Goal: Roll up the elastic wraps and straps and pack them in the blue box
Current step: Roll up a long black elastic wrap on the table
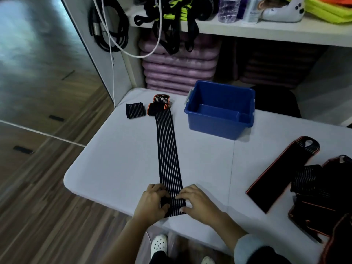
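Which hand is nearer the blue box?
Right. The right hand rests on the wrap's near end, on the side toward the box; the left hand holds the same end, farther from it.

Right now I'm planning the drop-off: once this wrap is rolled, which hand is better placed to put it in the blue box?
Probably the right hand: the blue box stands right of the striped wrap, so the left hand would have to cross over.
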